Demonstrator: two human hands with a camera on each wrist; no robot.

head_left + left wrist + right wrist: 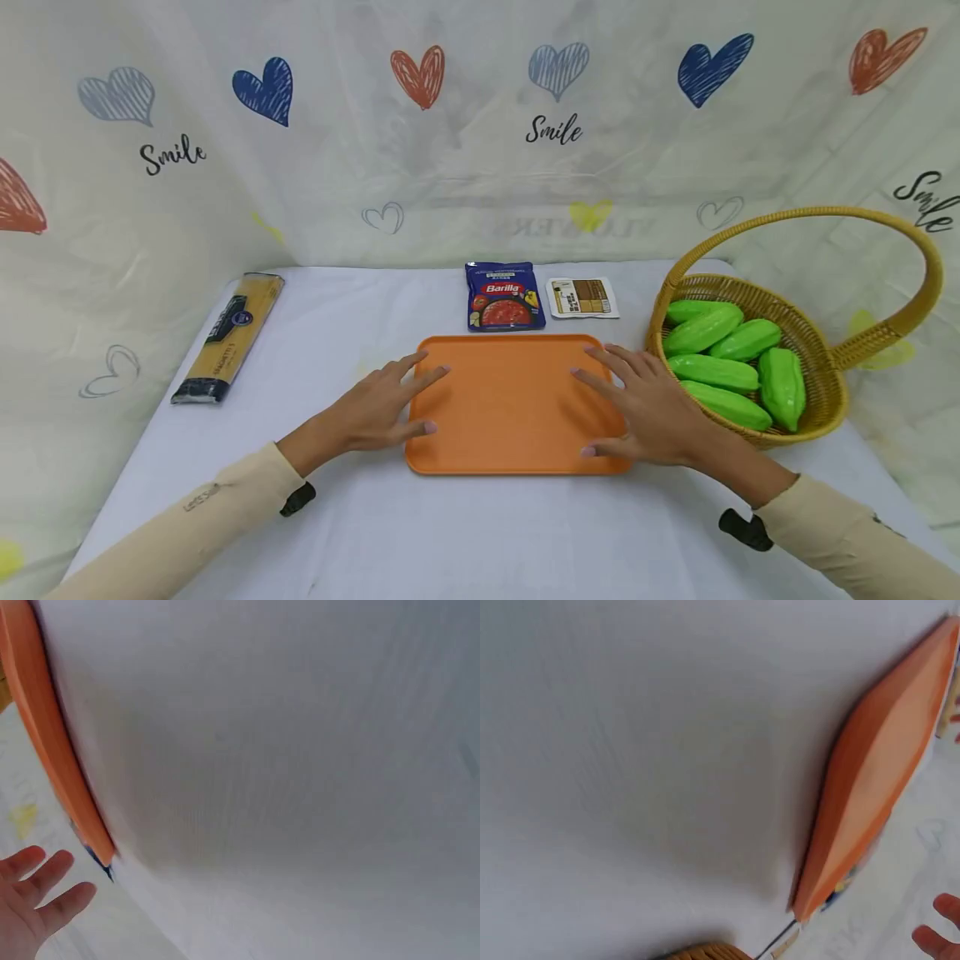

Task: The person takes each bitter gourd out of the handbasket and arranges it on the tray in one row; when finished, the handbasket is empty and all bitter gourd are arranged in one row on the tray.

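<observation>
An orange rectangular tray (517,408) lies flat on the white-covered table, with nothing on it. My left hand (378,404) hovers at the tray's left edge, fingers spread and holding nothing. Over the tray's right edge is my right hand (648,408), also spread and grasping nothing. In the left wrist view, fingers (45,889) show beside the tray's orange rim (56,742). The right wrist view catches two fingertips (937,937) apart from the tray (862,780).
Behind the tray lie a blue Barilla sauce pouch (506,297) and a small white-and-brown packet (582,298). A spaghetti pack (231,337) lies at the far left. On the right, a wicker basket (828,408) with a tall handle holds several green vegetables (712,372).
</observation>
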